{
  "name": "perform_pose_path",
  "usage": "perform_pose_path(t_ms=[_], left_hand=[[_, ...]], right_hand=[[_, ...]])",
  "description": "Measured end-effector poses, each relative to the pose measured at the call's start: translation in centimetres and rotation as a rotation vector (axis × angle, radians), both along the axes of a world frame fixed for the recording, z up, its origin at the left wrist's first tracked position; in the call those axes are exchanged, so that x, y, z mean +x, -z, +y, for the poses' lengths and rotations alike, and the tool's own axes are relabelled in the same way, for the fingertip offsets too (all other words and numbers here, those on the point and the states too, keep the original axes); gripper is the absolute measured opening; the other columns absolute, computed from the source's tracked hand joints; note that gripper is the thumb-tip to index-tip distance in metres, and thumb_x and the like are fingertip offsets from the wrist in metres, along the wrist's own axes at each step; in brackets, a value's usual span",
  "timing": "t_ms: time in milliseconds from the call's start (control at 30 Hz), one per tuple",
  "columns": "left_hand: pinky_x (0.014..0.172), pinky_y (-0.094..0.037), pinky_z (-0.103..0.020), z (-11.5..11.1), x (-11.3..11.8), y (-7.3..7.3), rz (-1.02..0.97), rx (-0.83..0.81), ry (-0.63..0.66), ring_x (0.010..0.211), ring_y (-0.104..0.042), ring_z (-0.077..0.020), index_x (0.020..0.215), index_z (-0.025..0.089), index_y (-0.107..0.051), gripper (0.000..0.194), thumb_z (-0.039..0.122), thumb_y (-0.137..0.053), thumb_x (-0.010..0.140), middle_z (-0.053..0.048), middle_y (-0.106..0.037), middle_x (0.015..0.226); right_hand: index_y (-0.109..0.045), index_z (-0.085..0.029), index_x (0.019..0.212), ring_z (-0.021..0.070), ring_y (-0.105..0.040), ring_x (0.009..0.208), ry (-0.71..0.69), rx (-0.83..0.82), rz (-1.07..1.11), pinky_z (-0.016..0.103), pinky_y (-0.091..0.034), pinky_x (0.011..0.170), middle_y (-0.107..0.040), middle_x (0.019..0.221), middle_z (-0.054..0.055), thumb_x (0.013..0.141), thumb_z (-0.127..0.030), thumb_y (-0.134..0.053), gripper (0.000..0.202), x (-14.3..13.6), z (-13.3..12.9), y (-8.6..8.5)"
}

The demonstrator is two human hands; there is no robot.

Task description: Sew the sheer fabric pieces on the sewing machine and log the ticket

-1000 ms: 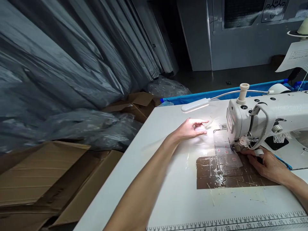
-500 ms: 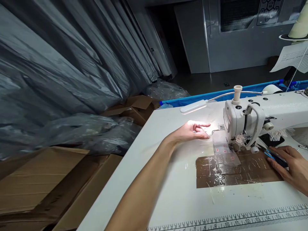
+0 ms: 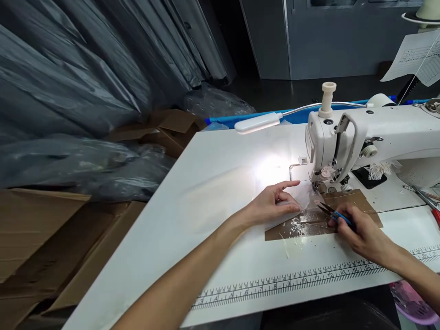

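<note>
My left hand (image 3: 277, 204) pinches the edge of a thin, translucent whitish fabric piece (image 3: 304, 195) with thumb and fingers, the index finger stretched along it. The fabric runs from my fingers toward the needle area of a white sewing machine (image 3: 392, 126). Wrapped in my right hand (image 3: 360, 231) are blue-handled thread snips (image 3: 342, 217). Their dark blades point left, close to the fabric's right side, and look slightly apart. Beneath both lies a brown tape-covered sheet (image 3: 357, 201) on the white table. I cannot make out whether the blades touch the fabric.
A lamp (image 3: 257, 123) on a bendable arm lights the table. Printed ruler marks (image 3: 292, 286) run along its front edge. A red-handled tool (image 3: 433, 206) lies at the right. Cardboard boxes (image 3: 44, 220) and plastic bags (image 3: 103, 160) stand left of the table.
My left hand has come nearer and now grips the fabric, lifting its edge. My right hand has moved left with the snips, toward the fabric. The view has tilted down.
</note>
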State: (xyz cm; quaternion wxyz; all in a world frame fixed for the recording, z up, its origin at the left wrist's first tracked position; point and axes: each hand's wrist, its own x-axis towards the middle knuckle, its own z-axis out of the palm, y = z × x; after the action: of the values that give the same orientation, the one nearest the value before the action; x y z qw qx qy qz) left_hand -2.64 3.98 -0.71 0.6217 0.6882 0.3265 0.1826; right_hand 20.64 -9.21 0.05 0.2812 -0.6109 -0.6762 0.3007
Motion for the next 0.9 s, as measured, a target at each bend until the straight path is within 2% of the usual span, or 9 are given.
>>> perform_pose_path(t_ms=[167,267,400,633,900], left_hand=[[0.087,-0.053,-0.036,-0.3,0.3,0.4,-0.01,0.007,-0.038,0.081,-0.073,-0.0182,0.145,0.01,-0.038,0.086,0.027,-0.079,0.072,-0.002,-0.077,0.078],[0.088,-0.052,-0.035,-0.4,0.4,0.7,-0.029,0.018,-0.074,0.079,-0.072,-0.0172,0.146,0.007,-0.035,0.089,0.027,-0.079,0.072,-0.002,-0.076,0.076],[0.083,-0.052,-0.033,-0.5,0.4,1.1,-0.048,0.044,-0.113,0.076,-0.07,-0.0161,0.145,0.007,-0.037,0.085,0.029,-0.077,0.073,0.0,-0.074,0.074],[0.088,-0.05,-0.036,-0.7,0.5,0.7,-0.062,0.029,-0.136,0.079,-0.071,-0.0184,0.146,0.008,-0.035,0.089,0.028,-0.079,0.071,-0.001,-0.075,0.074],[0.086,-0.05,-0.034,-0.7,0.4,0.8,-0.051,0.042,-0.155,0.079,-0.07,-0.0172,0.146,0.009,-0.038,0.086,0.025,-0.078,0.071,-0.001,-0.074,0.074]], right_hand=[[-0.052,-0.018,0.108,0.0198,-0.062,0.066,-0.025,0.097,-0.224,0.028,-0.041,0.058,-0.064,0.081,0.006,0.1,-0.031,-0.028,0.029,-2.9,2.1,-0.5],[-0.056,-0.017,0.099,0.0187,-0.062,0.068,-0.049,0.233,-0.4,0.025,-0.036,0.055,-0.064,0.091,0.009,0.105,-0.033,-0.019,0.041,-3.8,3.0,0.1],[-0.055,-0.017,0.085,0.0173,-0.057,0.056,-0.001,0.316,-0.574,0.027,-0.025,0.047,-0.063,0.075,0.008,0.106,-0.035,-0.018,0.046,-4.3,3.6,1.4],[-0.054,-0.016,0.089,0.017,-0.058,0.056,0.028,0.347,-0.604,0.028,-0.024,0.047,-0.064,0.072,0.008,0.108,-0.038,-0.018,0.046,-4.4,3.9,1.9],[-0.056,-0.015,0.084,0.0161,-0.054,0.053,-0.006,0.356,-0.674,0.028,-0.018,0.046,-0.061,0.069,0.007,0.107,-0.043,-0.017,0.054,-5.0,4.0,2.0]])
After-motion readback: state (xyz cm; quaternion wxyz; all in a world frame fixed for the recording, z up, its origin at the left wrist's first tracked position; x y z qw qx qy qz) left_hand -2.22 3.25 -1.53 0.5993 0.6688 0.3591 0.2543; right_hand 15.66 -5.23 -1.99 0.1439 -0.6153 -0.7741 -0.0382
